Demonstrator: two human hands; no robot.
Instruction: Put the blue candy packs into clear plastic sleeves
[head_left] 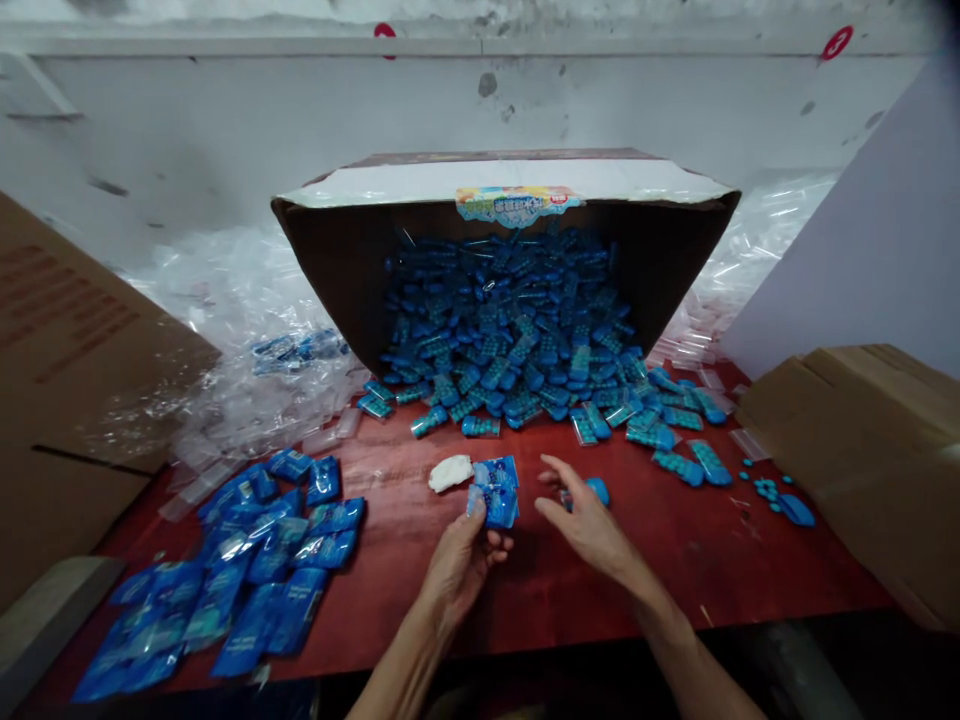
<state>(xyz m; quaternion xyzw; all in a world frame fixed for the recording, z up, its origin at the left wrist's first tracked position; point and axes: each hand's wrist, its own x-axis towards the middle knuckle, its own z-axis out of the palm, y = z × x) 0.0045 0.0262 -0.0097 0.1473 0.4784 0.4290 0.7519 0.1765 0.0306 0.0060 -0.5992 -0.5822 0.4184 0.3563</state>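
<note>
Head view showed one flat, shiny blue wrapper above the red counter, beside one lumpy white wad. One big cardboard box was open at the front, with too many blue bumpy packs to count. The left hand had its grip pinched on the wrapper. The right hand's grip was spread, near one small blue pack; I could not tell if they touched.

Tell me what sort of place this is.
Probably a workbench in a workshop or small factory: a large open cardboard box spills small blue-and-clear packs onto the red tabletop, with heaped clear plastic pieces and flat, glossy blue packets to its left.
</note>
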